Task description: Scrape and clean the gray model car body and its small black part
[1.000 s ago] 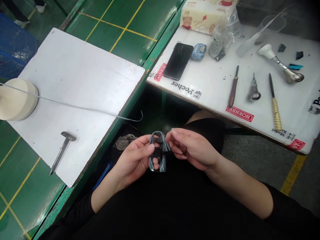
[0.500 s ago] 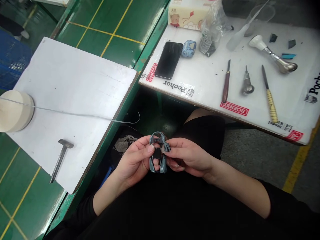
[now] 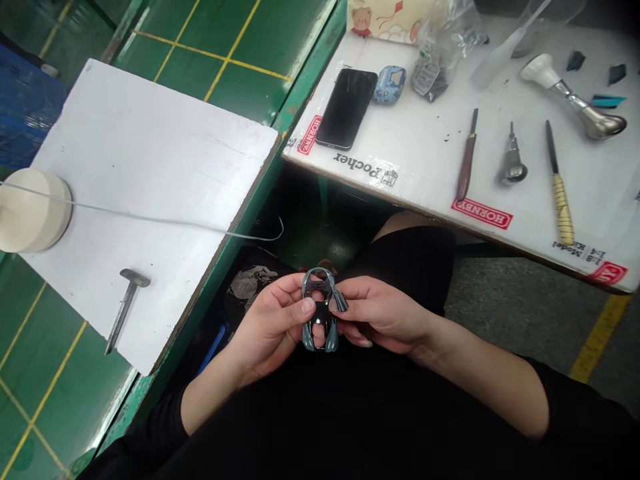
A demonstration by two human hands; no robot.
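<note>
A model car body (image 3: 309, 340), grey-blue with a black roof and open gaps, is held over my lap. My left hand (image 3: 280, 313) is closed on its left side, thumb on top, with fingertips showing through the gaps from beneath. My right hand (image 3: 380, 310) pinches a small dark grey panel (image 3: 341, 302) between thumb and forefinger against the body's right side. The panel looks like a car door and sticks out at an angle. Whether it is seated in the body I cannot tell. My right hand's other fingers curl below.
On the right table lie a phone (image 3: 347, 109), a blue patterned case (image 3: 389, 85), a plastic bag (image 3: 435, 63), a brown-handled tool (image 3: 467, 163), a short awl (image 3: 513, 167) and a yellow-handled file (image 3: 563, 207). The left board (image 3: 165, 147) bears a hammer-like tool (image 3: 125, 303) and a cream round container (image 3: 37, 210).
The view has shifted slightly, so the tables sit a little differently in it. Both hands keep their hold, and the small panel now stands out a little more from the car body.
</note>
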